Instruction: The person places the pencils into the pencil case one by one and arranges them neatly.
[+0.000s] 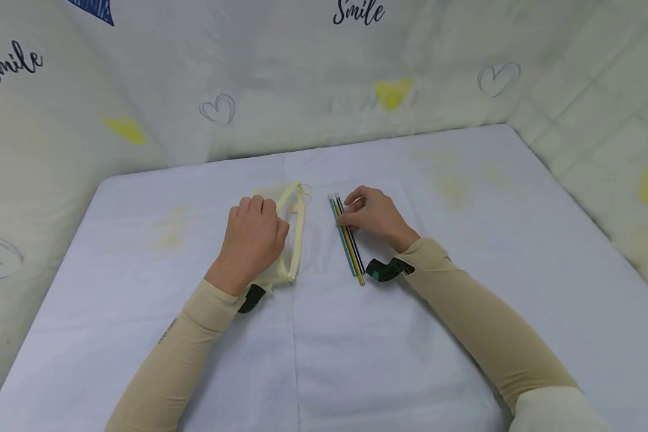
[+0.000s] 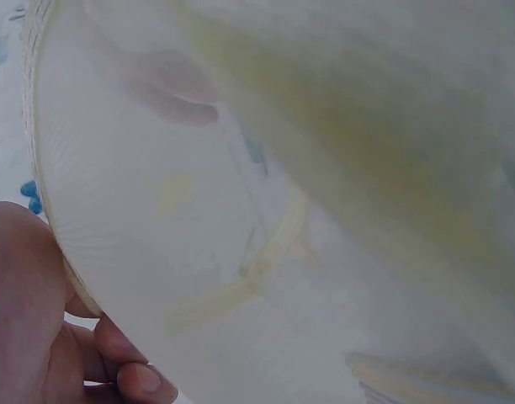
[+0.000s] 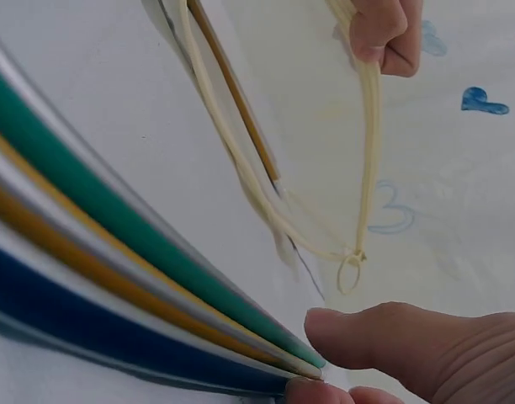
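Note:
In the head view my left hand [image 1: 255,240] grips the upper edge of a translucent pouch with cream trim [image 1: 298,240] and holds its mouth apart. The left wrist view shows the fingers [image 2: 144,383] along that edge, with the sheer wall [image 2: 140,252] filling most of the picture. My right hand [image 1: 377,216] pinches several slim pencils [image 1: 350,246], green, yellow and dark blue, to the right of the pouch. Thumb [image 3: 358,332] and fingertips meet at one end of the pencils in the right wrist view. There, a mustard-coloured pencil [image 3: 241,101] shows between the pouch's edges.
A white cloth [image 1: 399,360] covers the table. Behind it hangs a pale sheet [image 1: 291,72] with hearts and lettering. A thin loop [image 3: 350,273] hangs at the pouch's corner. Dark devices sit at both wrists, the right one [image 1: 386,270] close to the pencils.

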`<state>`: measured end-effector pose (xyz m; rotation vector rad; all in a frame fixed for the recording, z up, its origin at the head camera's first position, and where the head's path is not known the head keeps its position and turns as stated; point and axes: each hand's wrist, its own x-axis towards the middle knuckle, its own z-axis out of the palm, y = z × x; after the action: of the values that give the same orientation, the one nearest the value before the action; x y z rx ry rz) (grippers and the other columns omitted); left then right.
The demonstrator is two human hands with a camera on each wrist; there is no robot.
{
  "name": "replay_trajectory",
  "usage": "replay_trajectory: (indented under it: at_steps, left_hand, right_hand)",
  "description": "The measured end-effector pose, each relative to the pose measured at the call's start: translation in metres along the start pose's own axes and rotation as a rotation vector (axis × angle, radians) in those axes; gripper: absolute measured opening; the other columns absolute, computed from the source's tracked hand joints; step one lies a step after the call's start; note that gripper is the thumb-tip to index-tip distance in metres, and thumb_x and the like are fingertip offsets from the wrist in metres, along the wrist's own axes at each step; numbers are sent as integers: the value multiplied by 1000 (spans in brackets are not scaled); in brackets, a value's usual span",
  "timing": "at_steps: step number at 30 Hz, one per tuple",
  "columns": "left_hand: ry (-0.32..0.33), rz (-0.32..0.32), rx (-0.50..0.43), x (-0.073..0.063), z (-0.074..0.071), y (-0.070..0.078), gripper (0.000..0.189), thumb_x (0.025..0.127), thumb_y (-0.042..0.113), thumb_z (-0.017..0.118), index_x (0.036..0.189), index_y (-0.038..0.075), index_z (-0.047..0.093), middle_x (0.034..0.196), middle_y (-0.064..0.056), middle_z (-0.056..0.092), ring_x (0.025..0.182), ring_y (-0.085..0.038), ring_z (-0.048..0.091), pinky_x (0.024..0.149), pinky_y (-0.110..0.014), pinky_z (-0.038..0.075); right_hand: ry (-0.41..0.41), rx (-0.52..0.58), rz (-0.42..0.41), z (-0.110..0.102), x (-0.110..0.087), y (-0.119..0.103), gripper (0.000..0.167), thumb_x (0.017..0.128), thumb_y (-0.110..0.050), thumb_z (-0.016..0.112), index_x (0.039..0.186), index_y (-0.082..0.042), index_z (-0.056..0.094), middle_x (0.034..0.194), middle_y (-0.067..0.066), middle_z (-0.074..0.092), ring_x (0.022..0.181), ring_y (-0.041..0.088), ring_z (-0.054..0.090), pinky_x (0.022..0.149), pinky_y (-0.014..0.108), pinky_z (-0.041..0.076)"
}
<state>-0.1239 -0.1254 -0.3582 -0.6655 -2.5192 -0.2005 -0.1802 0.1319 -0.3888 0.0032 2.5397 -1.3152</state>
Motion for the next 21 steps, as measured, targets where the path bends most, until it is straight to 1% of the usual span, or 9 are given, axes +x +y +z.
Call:
replay_trajectory:
  at_steps: [3, 7, 12, 15, 19, 21]
  left_hand:
    - [29, 5, -3, 1, -2, -1, 30, 89, 1, 46, 66, 10, 29, 71, 0, 17, 63, -20, 19, 62, -30, 15]
    - [35, 9, -9, 2, -3, -1, 32, 88, 1, 46, 67, 13, 25, 71, 1, 15, 64, -19, 17, 61, -30, 15]
    - [7, -5, -14, 1, -3, -1, 33, 89, 1, 46, 68, 14, 23, 71, 1, 16, 64, -20, 18, 62, -30, 14]
    - [-21, -15, -19, 1, -2, -1, 32, 90, 2, 45, 68, 13, 25, 72, 0, 16, 64, -21, 21, 62, -30, 14]
    - [-52, -32, -19, 1, -2, -1, 30, 91, 3, 45, 67, 11, 28, 71, -1, 18, 64, -22, 23, 63, -30, 15]
    - [-49, -32, -16, 2, -2, -2, 30, 91, 3, 45, 67, 12, 28, 71, 0, 18, 64, -22, 23, 63, -30, 15]
  right_hand:
    - [18, -55, -31, 0, 2, -1, 48, 83, -30, 83, 123, -12, 62, 112, 8, 73, 88, 19, 72, 82, 32, 50]
    - [34, -103, -38, 0, 1, -3, 49, 83, -29, 83, 123, -10, 63, 111, 9, 74, 89, 20, 71, 80, 31, 51]
    - [51, -123, -35, -1, -4, -5, 48, 82, -28, 83, 122, -9, 64, 110, 10, 77, 89, 22, 74, 81, 32, 52]
    - [54, -131, -24, 0, -5, -6, 48, 82, -28, 83, 122, -8, 65, 110, 11, 77, 88, 21, 75, 81, 32, 53]
    - [53, -130, -4, 3, -4, -8, 49, 83, -27, 82, 123, -6, 65, 110, 12, 77, 84, 19, 76, 78, 30, 54]
    - [57, -135, -4, 4, -4, -9, 48, 83, -27, 82, 123, -6, 65, 109, 12, 78, 82, 19, 75, 76, 30, 54]
